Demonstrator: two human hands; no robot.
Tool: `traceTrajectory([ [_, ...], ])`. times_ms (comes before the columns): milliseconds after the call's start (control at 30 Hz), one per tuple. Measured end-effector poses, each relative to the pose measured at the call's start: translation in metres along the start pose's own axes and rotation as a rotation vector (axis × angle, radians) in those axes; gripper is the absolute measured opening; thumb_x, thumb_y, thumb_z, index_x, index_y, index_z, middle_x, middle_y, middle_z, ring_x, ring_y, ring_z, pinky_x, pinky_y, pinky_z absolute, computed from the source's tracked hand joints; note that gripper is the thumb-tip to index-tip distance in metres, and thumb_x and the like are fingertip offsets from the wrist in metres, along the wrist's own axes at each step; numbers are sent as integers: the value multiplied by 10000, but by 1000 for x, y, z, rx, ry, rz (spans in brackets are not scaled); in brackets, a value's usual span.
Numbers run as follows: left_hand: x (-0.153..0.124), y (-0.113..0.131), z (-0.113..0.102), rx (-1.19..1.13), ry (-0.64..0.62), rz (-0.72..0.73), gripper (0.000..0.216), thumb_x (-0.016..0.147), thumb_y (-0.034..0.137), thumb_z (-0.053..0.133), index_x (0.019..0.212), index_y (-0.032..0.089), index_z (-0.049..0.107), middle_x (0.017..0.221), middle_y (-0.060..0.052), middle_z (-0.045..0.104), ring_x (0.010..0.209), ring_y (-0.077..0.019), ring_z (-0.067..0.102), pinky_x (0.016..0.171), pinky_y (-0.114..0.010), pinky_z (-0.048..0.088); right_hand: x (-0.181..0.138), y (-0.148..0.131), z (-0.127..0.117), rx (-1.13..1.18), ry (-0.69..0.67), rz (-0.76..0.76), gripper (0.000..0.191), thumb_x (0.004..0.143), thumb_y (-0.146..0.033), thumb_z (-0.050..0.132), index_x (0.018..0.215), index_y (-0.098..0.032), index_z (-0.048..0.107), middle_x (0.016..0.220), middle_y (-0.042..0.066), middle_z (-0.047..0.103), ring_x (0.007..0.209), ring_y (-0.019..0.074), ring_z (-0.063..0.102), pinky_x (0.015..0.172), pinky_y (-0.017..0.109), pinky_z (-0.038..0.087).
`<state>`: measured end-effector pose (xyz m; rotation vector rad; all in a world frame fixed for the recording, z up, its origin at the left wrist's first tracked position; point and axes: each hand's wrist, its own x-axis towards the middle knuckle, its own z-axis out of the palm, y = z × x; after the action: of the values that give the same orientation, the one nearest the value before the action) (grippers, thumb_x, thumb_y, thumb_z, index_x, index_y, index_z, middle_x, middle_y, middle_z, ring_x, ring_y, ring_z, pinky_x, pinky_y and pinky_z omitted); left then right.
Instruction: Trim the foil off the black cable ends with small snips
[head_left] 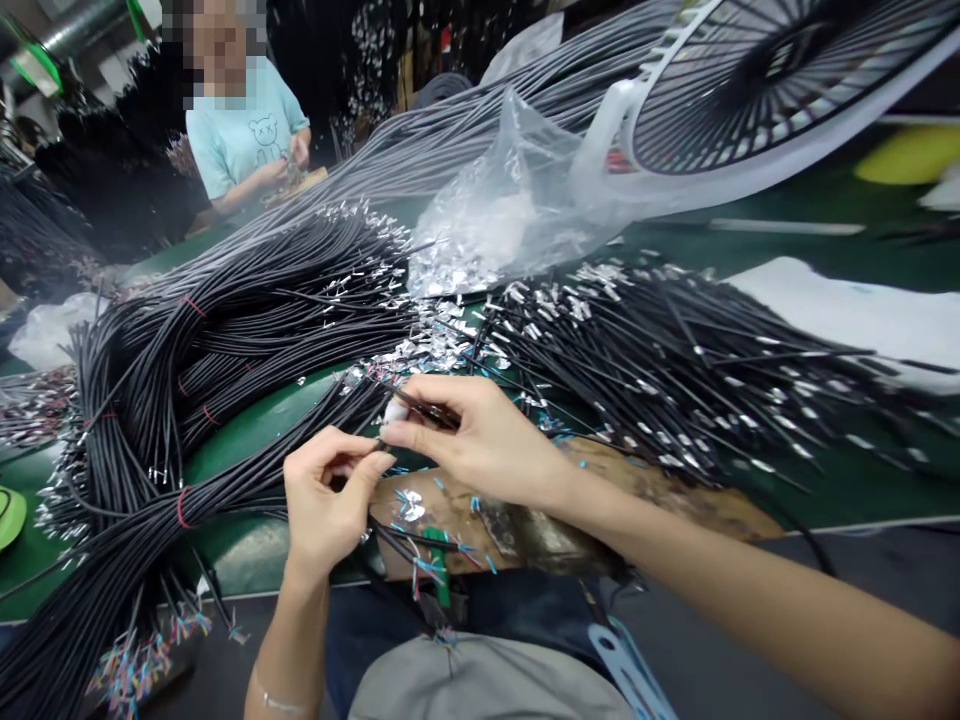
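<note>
My left hand [330, 490] is closed, thumb and forefinger pinching what looks like the end of a black cable [381, 441]. Tip to tip with it, my right hand [480, 440] is closed too, with a dark slender object [429, 408] lying under its fingers; its exact kind I cannot make out. Something white [395, 408] covers a right fingertip. Under the hands lies a worn brown board [600, 470] with blue wire bits and foil scraps. Several black cables with stripped coloured wires [427, 565] hang over its near edge.
Red-banded black cable bundles [225, 330] fill the left. Loose cables with silvery ends [645, 360] lie at right. Behind stand a clear plastic bag [495, 210] and a white fan [720, 190]. Another person [247, 130] works across the green table [255, 420].
</note>
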<state>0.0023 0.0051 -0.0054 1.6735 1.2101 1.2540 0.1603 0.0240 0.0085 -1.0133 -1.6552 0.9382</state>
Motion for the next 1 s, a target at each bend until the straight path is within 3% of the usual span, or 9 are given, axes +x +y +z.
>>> traceTrajectory([
  [200,1,-5,1,-19,86,88,190,693,204,727,587,159,576,565,42,514,525,-79,477,492,-185,389,3,0,-3,145,-68,43,167,727,-244,632,615,-146,555,596,-34,471,543,81,384,510,223,314],
  [333,0,-6,0,-33,82,114,187,687,171,732,588,166,573,569,47,524,535,-80,484,507,-188,394,6,-1,-6,239,-149,82,231,750,-339,616,654,-141,547,577,-48,416,539,78,347,510,227,299],
  [467,-2,-6,2,32,122,168,192,688,162,731,587,175,568,575,46,537,551,-89,499,535,-206,405,5,-4,-7,184,-98,28,248,780,-307,568,599,-156,490,566,-51,377,539,77,331,502,224,292],
  [600,-4,-8,9,156,207,248,208,705,158,712,578,181,548,574,44,526,558,-98,506,553,-226,414,4,-9,-11,125,-72,-1,179,758,-270,583,631,-147,552,589,-37,447,545,78,367,501,218,311],
  [767,-5,-7,14,238,233,353,224,716,97,689,593,181,522,584,54,510,543,-78,472,533,-209,393,7,-7,-18,98,-192,70,319,745,-409,622,579,-153,529,530,-46,406,517,75,340,478,216,288],
  [1000,-7,-6,11,237,166,416,227,712,43,668,611,178,516,603,51,501,562,-78,479,540,-209,386,10,4,-14,245,-336,179,424,699,-539,634,575,-160,488,509,-74,326,496,67,276,477,226,255],
])
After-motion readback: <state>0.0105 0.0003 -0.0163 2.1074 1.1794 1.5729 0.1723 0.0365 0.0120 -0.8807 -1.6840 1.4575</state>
